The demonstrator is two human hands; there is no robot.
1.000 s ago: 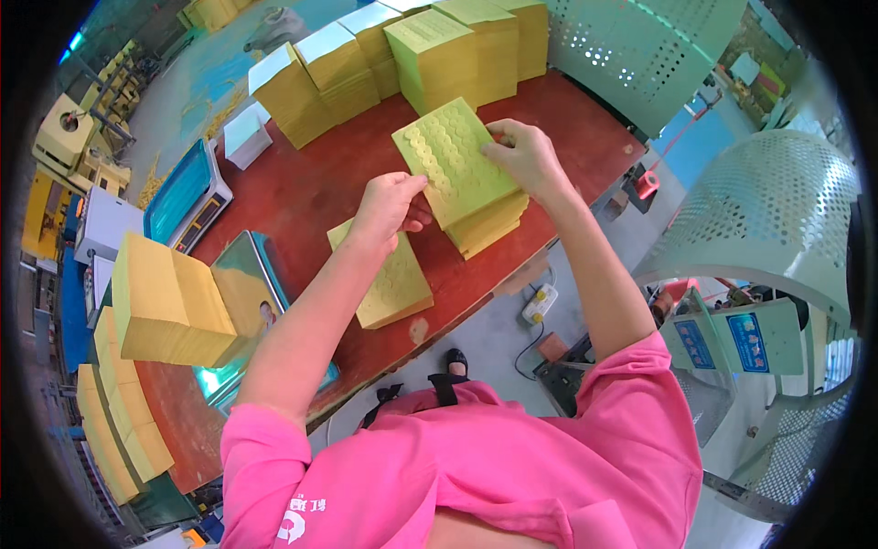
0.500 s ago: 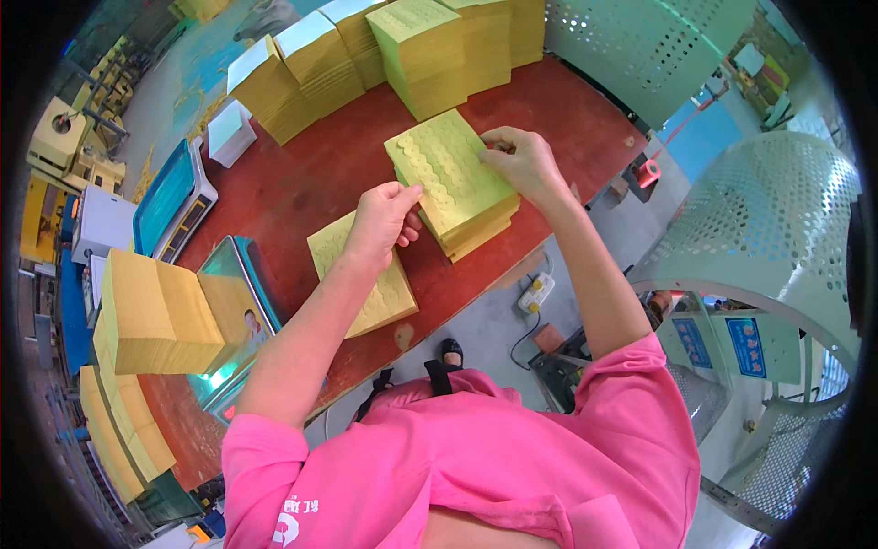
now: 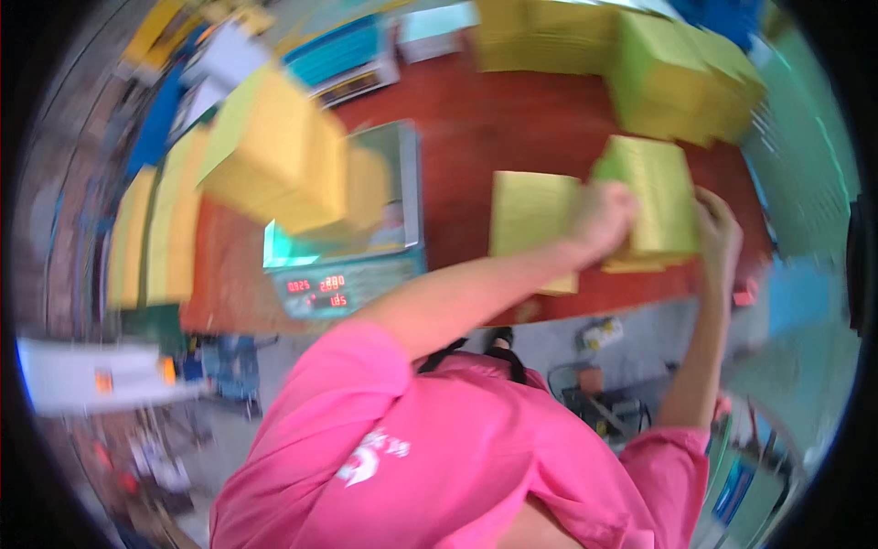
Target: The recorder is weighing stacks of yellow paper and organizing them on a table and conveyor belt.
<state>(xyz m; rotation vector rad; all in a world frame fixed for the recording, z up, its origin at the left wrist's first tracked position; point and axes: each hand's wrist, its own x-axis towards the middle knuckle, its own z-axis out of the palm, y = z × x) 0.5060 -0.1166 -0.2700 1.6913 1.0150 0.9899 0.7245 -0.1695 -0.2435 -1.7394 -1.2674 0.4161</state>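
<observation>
A tall stack of yellow paper sheets (image 3: 660,197) stands on the red table. My left hand (image 3: 604,220) is closed at the stack's left side, its fingers smeared and partly hidden. On the other side my right hand (image 3: 721,227) has its bent fingers against the stack's right edge. A lower yellow paper stack (image 3: 530,212) lies just left of it, partly under my left forearm and hand.
On the left a scale (image 3: 343,285) with a lit red display bears a tall block of yellow paper (image 3: 274,151). More yellow stacks (image 3: 677,78) line the back of the red table (image 3: 457,119). A blue-topped device (image 3: 337,57) sits at the far left.
My view has swung left, so the table and stacks appear farther right and the scale's display shows. Both hands remain at the sides of the same tall stack.
</observation>
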